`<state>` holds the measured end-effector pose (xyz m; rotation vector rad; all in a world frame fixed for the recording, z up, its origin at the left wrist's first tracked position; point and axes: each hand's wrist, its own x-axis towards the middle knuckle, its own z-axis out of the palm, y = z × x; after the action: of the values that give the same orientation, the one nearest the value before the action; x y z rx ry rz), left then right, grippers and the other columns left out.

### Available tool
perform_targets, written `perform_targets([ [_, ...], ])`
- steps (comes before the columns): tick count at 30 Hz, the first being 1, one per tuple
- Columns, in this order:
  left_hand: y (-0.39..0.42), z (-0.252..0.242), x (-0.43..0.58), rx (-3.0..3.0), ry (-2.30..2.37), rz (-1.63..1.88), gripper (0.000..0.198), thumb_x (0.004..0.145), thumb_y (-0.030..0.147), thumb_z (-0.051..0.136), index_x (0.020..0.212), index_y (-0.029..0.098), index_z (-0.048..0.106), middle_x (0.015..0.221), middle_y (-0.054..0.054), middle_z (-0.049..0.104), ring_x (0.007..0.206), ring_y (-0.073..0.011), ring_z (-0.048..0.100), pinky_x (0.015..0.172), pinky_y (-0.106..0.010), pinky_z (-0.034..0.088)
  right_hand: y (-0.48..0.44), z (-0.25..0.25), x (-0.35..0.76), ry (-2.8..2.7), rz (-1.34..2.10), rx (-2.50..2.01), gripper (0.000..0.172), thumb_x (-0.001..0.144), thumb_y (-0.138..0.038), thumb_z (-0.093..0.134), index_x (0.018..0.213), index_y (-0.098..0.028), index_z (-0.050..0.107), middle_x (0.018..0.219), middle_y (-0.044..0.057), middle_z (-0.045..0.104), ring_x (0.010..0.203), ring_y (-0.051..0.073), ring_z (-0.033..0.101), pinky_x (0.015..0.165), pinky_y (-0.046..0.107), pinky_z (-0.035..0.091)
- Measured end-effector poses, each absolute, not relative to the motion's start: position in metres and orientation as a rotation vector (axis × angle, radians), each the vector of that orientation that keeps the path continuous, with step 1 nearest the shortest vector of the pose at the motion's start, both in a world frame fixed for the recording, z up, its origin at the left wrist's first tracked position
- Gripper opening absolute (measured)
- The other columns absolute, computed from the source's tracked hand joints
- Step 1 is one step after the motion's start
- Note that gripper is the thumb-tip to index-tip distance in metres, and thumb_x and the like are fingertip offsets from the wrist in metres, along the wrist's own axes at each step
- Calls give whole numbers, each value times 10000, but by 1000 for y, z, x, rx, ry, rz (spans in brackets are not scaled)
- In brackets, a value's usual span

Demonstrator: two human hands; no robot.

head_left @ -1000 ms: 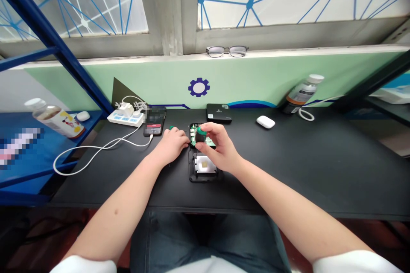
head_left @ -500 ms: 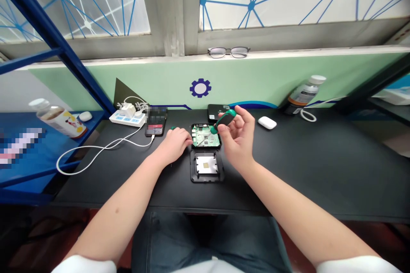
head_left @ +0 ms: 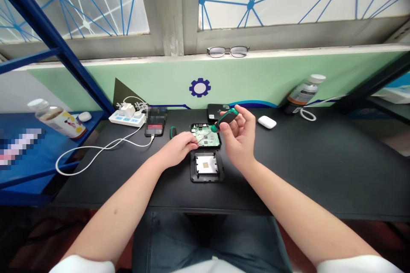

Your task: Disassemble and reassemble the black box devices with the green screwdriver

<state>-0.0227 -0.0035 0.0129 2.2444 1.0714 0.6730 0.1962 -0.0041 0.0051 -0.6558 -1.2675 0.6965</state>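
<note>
Clasping green-and-black screwdriver (head_left: 227, 119) in right grip (head_left: 239, 138), left grip's (head_left: 179, 147) closure unclear, over green circuit board (head_left: 209, 139), toward desk's (head_left: 304, 170) far edge

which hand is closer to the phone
Left. The left hand is right of the phone and below it in view; the right hand is farther right, past the circuit board.

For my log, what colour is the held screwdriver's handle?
The handle is green and black, clearest in the head view.
</note>
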Motion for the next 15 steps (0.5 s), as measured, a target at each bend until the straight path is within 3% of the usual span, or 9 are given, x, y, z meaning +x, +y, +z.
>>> perform_targets([
  [9, -4, 7, -22, 2204, 1011, 717, 180, 1026, 175, 486, 906, 215, 614, 994, -72, 695, 984, -239, 654, 930, -387, 542, -5, 6, 198, -1343, 678, -648, 538, 991, -482, 733, 1447, -336, 488, 1277, 97, 686, 1219, 262, 724, 956, 454, 675],
  [15, -6, 7, -21, 2166, 970, 702, 205, 1044, 177, 458, 917, 218, 613, 1011, -66, 695, 1003, -231, 660, 944, -373, 539, -3, 4, 201, -1400, 665, -596, 514, 1037, -415, 681, 1506, -349, 481, 1304, 102, 724, 1171, 256, 751, 967, 480, 679],
])
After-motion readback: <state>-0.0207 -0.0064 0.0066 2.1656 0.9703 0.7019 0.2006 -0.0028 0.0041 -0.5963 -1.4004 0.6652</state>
